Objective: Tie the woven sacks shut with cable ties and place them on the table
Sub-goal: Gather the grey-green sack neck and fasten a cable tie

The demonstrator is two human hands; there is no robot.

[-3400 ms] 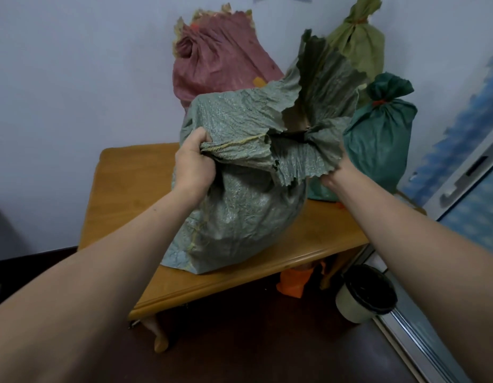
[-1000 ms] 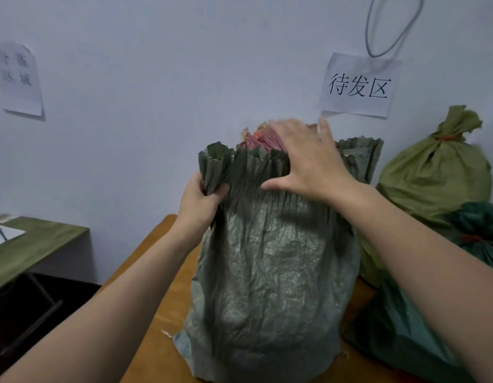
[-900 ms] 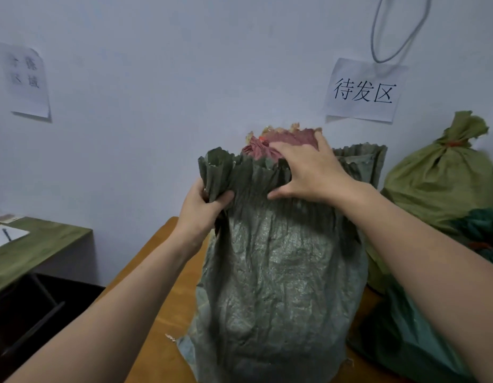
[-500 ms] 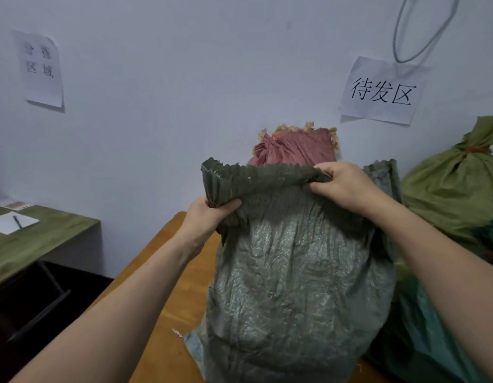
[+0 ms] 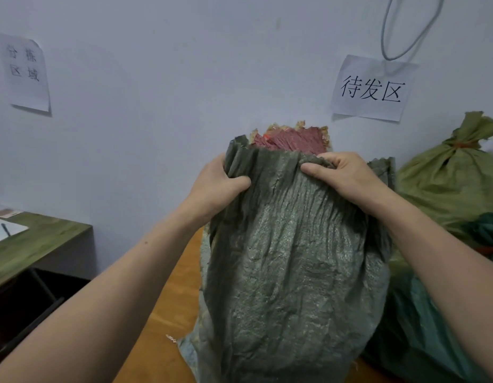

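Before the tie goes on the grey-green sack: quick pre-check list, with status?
1. Both hands on the mouth: left hand and right hand grip the top edge of the grey-green sack. Ok.
2. Mouth gathered into a neck: top edge is spread wide between the hands. Not ok.
3. Cable tie at hand: none visible. Cannot tell.
4. Sack seated on the wooden table: upright. Ok.
5. Neighbours tied: olive sack is tied. Ok.

Under the fingers (image 5: 317,170) the grey-green sack (image 5: 289,272) is coarse woven plastic, crinkled, with a dull sheen. Below it the table (image 5: 168,313) is smooth, satin orange-brown wood. Behind the fingertips, matt paper signs (image 5: 372,88) hang on a matt painted wall (image 5: 170,64).
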